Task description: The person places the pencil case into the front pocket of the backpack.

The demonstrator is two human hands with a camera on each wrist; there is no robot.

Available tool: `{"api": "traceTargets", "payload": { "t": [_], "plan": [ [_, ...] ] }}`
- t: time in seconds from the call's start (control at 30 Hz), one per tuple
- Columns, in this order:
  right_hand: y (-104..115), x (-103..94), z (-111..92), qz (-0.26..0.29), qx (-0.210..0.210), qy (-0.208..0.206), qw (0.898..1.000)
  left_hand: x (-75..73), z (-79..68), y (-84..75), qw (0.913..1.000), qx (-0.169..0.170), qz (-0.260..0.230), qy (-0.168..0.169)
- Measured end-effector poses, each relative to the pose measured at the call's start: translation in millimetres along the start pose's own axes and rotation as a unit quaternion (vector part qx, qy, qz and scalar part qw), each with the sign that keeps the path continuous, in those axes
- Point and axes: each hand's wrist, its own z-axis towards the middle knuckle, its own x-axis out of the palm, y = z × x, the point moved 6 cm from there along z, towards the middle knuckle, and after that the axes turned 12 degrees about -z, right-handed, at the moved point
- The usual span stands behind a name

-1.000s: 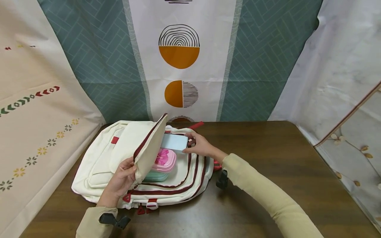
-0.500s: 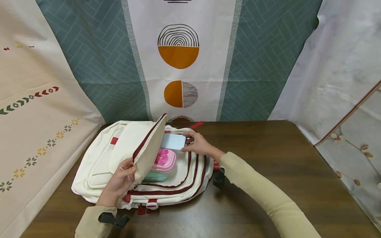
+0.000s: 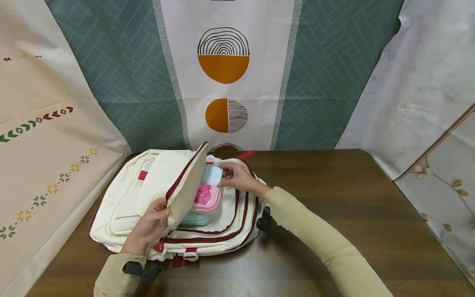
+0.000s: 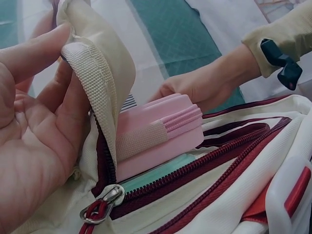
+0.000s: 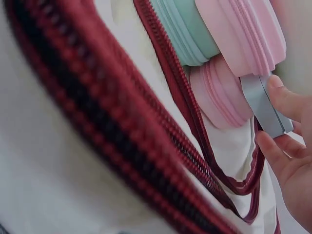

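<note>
A cream backpack (image 3: 124, 198) with maroon zips lies on the table, its compartment unzipped. My left hand (image 3: 149, 222) pinches the edge of the lifted flap (image 3: 190, 187), thumb on one side. With thumb and fingertips my right hand (image 3: 241, 178) grips the end of a light blue box (image 5: 265, 105); its far end is hidden behind the flap. A pink zip case (image 3: 208, 199) with a flower print lies beside the box, over a mint green zip case (image 3: 194, 219). In the right wrist view, a second pink case (image 5: 222, 92) shows below the box.
The brown wooden table (image 3: 326, 198) stretches away to the right. A patterned curtain (image 3: 319, 82) hangs at the back, with light cloths on both sides. Red zip pulls (image 3: 177, 261) and a white buckle (image 3: 191, 256) sit at the bag's near edge.
My right hand has moved left with the light blue box, which has slid further behind the flap. The left hand and the flap stay in place.
</note>
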Motion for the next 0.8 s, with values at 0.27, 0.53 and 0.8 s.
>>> {"api": "traceTargets", "payload": {
  "t": [0.27,0.53,0.8],
  "plan": [
    [1,7.2,10,0.003,-0.004,0.003,1.0,-2.5,0.6,-0.2,1.0,0.0,0.0,0.005],
    [1,12.1,15,-0.007,-0.009,0.008,1.0,-3.1,1.1,0.8,0.9999,-0.001,0.013,0.0],
    [6,14.2,17,-0.017,-0.024,0.011,0.999,-3.5,1.1,1.6,0.9999,0.002,0.01,0.003]
  ]
}}
